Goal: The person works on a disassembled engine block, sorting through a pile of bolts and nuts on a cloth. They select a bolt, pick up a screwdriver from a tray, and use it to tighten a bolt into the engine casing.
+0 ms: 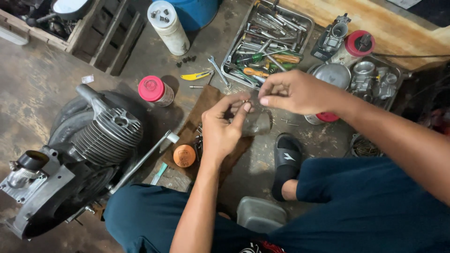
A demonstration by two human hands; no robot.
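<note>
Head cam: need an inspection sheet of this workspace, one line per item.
Surface: stained concrete floor; brown mat under the hands.
Job's things: small metal part pinched at the fingertips of both hands; too small to identify.
Clutter: finned engine at left; tool tray with wrenches and screwdrivers; second tray holding carburetor parts; pink-capped can; orange lid; loose wrench; white bottle.
Grippers: left hand and right hand meet above the mat, fingers closed on the part.
Cables: black cable along the wooden board at upper right.
Surroundings: wooden pallet, blue drum, person's black sandal.
</note>
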